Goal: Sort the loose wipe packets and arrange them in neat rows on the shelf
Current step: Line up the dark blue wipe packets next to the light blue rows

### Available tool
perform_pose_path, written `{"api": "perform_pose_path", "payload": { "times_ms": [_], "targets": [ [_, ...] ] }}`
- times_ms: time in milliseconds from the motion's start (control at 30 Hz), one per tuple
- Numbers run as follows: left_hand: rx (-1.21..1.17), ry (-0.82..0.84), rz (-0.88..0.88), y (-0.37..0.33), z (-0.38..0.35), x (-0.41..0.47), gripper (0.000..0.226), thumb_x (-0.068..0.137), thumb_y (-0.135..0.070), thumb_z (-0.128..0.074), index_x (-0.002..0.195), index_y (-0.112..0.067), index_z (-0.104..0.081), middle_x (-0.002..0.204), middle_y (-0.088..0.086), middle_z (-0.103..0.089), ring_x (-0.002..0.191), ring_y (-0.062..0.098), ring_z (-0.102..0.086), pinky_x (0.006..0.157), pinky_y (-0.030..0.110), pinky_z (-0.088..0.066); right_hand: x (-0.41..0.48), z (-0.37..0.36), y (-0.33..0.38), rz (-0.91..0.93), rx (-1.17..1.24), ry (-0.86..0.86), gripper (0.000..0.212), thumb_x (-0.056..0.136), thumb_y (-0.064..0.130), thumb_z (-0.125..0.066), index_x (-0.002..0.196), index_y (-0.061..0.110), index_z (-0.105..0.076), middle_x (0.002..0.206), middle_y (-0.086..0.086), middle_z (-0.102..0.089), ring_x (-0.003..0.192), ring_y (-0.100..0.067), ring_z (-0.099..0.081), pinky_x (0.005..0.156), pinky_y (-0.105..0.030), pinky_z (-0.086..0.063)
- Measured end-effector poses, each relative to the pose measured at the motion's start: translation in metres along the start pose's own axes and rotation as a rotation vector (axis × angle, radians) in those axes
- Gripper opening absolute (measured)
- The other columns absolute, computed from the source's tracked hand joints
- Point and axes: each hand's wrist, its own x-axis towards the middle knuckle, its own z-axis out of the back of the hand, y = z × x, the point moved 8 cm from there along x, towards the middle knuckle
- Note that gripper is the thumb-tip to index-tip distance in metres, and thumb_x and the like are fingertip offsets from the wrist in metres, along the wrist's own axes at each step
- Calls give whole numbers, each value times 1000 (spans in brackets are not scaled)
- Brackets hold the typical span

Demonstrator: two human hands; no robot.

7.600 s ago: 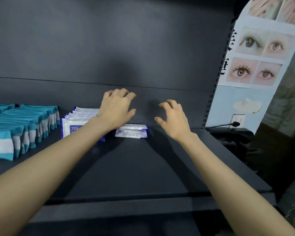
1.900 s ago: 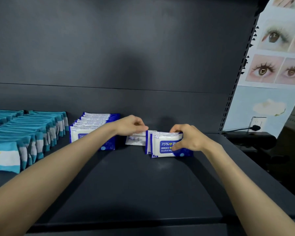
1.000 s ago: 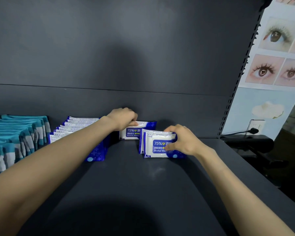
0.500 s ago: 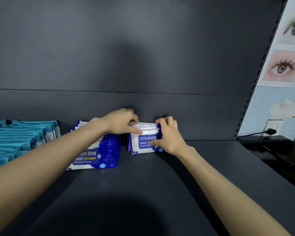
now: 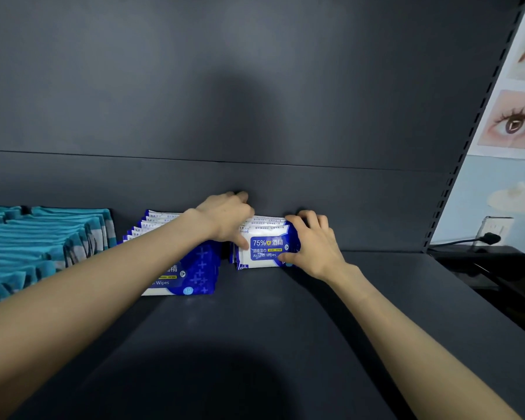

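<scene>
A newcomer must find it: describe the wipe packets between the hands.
On the dark shelf, pass the teal packs at left and the long row of blue packets. Just right of that row stands a short stack, the only one gripped by the left hand and the right hand.

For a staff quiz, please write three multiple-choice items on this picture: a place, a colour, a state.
1. Where on the shelf is the small stack?
A. at the front edge
B. at the back, right of the blue row
C. left of the blue row
2. The far-left packs are
A. red
B. yellow
C. teal
3. The small stack is
A. upright, gripped by left hand and right hand
B. flat, untouched
C. lifted high
1 B: it stands far back, the row at its left. 2 C: teal with pale bands. 3 A: fingers curl over its top.
</scene>
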Motion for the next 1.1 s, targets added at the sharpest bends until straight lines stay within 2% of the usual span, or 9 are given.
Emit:
{"api": "perform_pose_path", "payload": {
  "times_ms": [133, 233, 300, 433, 567, 667, 833, 967, 1100],
  "targets": [
    [-31, 25, 36, -1, 0, -1, 47, 78, -40, -72, 113, -12, -58, 114, 8, -46, 100, 31, -55, 69, 31, -38, -3, -2, 2, 22, -44, 7, 85, 78, 46, -71, 146, 23, -27, 146, -2, -24, 131, -23, -21, 108, -35, -24],
    [-104, -5, 37, -1, -2, 0, 37, 77, -28, -73, 107, -10, -60, 110, 8, -45, 97, 33, -56, 74, 36, -45, -3, -2, 3, 21, -57, 13, 86, 79, 47, -70, 148, 24, -24, 147, -3, -22, 132, -24, -20, 108, -35, -24],
    [-148, -17, 54, -1, -3, 0, 39, 74, -27, -76, 106, -11, -61, 109, 7, -46, 98, 31, -56, 77, 35, -45, -2, -3, 3, 22, -77, 20, 85, 81, 48, -68, 148, 24, -22, 147, -3, -22, 132, -24, -21, 108, -36, -26],
    [-225, -35, 168, 6, -1, 1, 47, 72, -37, -80, 100, -7, -57, 107, 10, -49, 97, 31, -55, 71, 32, -39, 0, -3, 1, 18, -94, 37, 83, 82, 49, -66, 147, 24, -22, 145, -4, -23, 130, -25, -23, 106, -37, -30],
    [-285, -23, 179, 3, -3, 1, 40, 73, -31, -80, 86, -8, -50, 100, 9, -44, 95, 32, -54, 70, 32, -38, 1, -5, -1, 0, -53, 70, 83, 83, 47, -67, 148, 24, -20, 146, -6, -19, 130, -25, -22, 105, -39, -34],
    [-310, -22, 194, 2, -6, 1, 39, 73, -27, -81, 80, -6, -48, 101, 11, -43, 89, 33, -54, 68, 33, -39, 2, -3, -5, -16, -63, 72, 86, 83, 46, -68, 149, 24, -18, 147, -9, -14, 132, -28, -21, 105, -39, -34],
    [-311, -9, 206, 3, -6, 1, 42, 74, -23, -80, 100, 2, -59, 116, 16, -43, 93, 36, -57, 77, 36, -47, 0, -7, -6, -63, 81, 100, 90, 81, 41, -72, 149, 23, -16, 144, -5, -16, 129, -26, -28, 97, -41, -43],
    [-151, -37, 160, -2, 3, -1, 43, 80, -31, -74, 108, -4, -56, 120, 12, -45, 104, 33, -53, 74, 35, -42, 1, -5, -10, -108, 202, 50, 77, 78, 39, -75, 140, 19, -32, 136, -4, -25, 121, -28, -41, 97, -42, -45],
    [-42, -38, 109, -7, 5, 1, 58, 78, -44, -71, 120, -10, -49, 123, 8, -47, 118, 26, -42, 86, 33, -38, 8, -3, -13, -154, 264, 52, 75, 73, 35, -81, 132, 11, -40, 130, -5, -29, 120, -24, -37, 100, -34, -40]
  ]
}}
